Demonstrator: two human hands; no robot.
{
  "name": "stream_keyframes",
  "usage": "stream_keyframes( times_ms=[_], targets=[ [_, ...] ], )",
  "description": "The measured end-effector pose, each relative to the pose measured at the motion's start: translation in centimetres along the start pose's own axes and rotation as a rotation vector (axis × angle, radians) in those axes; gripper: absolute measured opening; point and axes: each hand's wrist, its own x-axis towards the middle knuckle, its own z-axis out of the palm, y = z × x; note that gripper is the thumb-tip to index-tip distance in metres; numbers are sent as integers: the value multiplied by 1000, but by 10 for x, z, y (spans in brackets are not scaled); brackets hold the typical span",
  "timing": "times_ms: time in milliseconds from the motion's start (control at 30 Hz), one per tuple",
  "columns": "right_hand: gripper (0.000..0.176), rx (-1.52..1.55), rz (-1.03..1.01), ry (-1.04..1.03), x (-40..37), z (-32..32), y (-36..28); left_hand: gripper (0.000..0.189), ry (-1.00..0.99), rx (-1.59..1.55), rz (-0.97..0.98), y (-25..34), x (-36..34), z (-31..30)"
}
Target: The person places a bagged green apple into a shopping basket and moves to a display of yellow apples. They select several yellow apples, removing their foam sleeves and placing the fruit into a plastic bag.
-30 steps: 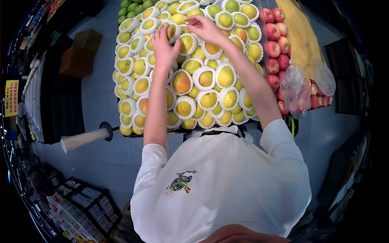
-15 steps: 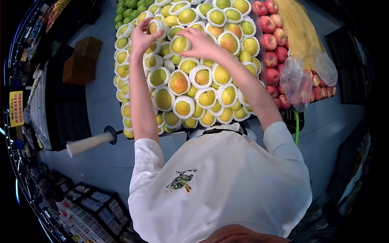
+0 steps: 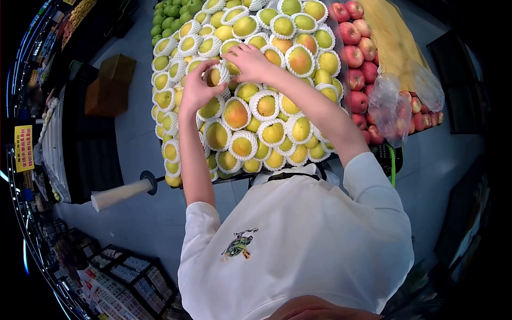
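Yellow-green fruits in white foam nets [image 3: 236,112] cover the sloping stand in front of me. My left hand [image 3: 201,89] is curved round a netted fruit [image 3: 214,77], thumb on its near side and fingers at its far side. Just right of it, my right hand [image 3: 249,64] lies over another yellow-green fruit [image 3: 232,68], its fingers bent round the top. The fingertips of both hands are close together. Part of each fruit is hidden by the fingers.
Red apples [image 3: 353,56] lie right of the netted fruit, with clear plastic bags [image 3: 391,106] and a yellow cloth [image 3: 392,37] beside them. Green fruits [image 3: 172,12] are at the far left. A plastic bag roll [image 3: 121,195] sticks out at the near left corner.
My left hand has moved nearer and slightly right, with a netted fruit now in its grasp. My right hand has shifted slightly left and nearer, onto another fruit.
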Motion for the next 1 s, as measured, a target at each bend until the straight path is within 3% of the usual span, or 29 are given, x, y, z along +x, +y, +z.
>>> stream_keyframes(
  times_ms=[67, 133, 200, 233, 467, 533, 600, 667, 800, 900, 1000],
  targets=[
    [84, 9, -22, 24, -5, -4, 3, 57, -120, 19, 120, -4, -3, 9],
    [90, -44, -45, -40, -10, -23, 9, 53, -206, 43, 56, 2, -5, 15],
    [89, 18, -18, -82, -12, -36, 19, 54, -371, 151, 179, -4, -4, 23],
    [87, 93, 12, -70, -13, -41, 23, 57, -331, 182, 304, -9, -5, 27],
    [71, 312, 51, 132, -26, -49, 46, 74, -251, 348, 225, -10, -13, 30],
    [69, 362, 57, 174, -33, -47, 50, 75, -170, 49, 129, -9, -16, 22],
    [63, 370, 77, 226, -40, -47, 50, 74, -122, 139, 217, -12, -15, 18],
    [59, 395, 64, 243, -43, -44, 48, 80, -80, 275, 27, -8, -20, 18],
    [51, 395, 50, 235, -40, -43, 36, 80, -2, 583, 16, -8, -28, 56],
    [49, 407, 35, 241, -33, -35, 23, 67, 200, 445, 229, -29, -25, 70],
    [48, 404, 41, 190, -28, -34, 14, 67, 122, 322, 265, -27, -21, 60]
  ],
)
